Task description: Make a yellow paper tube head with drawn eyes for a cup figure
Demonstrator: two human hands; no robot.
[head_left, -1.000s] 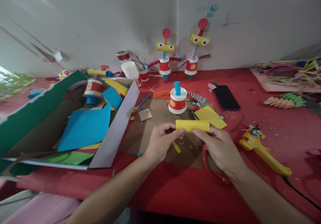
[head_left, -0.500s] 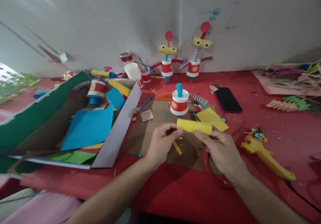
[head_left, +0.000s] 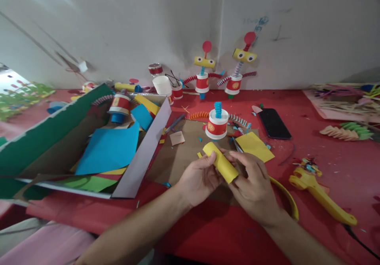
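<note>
A rolled yellow paper tube (head_left: 221, 163) slants between my two hands, its upper end to the left. My left hand (head_left: 197, 180) is closed on it, the thumb pressed on its side near the upper end. Around the lower end curl the fingers of my right hand (head_left: 252, 186), partly hidden by the tube. Just beyond stands a red and white paper cup (head_left: 216, 124) with a folded blue paper spring (head_left: 218, 110) on top. An orange paper spring (head_left: 199, 115) and a light blue one (head_left: 240, 120) stretch out from its sides.
At left lies an open box (head_left: 142, 158) with coloured paper sheets. Two paper-cup robot figures (head_left: 202, 82) (head_left: 233, 84) stand by the wall. At right are a phone (head_left: 274, 123), a yellow glue gun (head_left: 323, 199) and a yellow curved band (head_left: 286, 194). Cardboard (head_left: 166, 162) lies underneath.
The yellow paper tube has turned from nearly level to a steep slant, its right end now lower and closer to me. My hands have drawn closer together. The view has shifted slightly.
</note>
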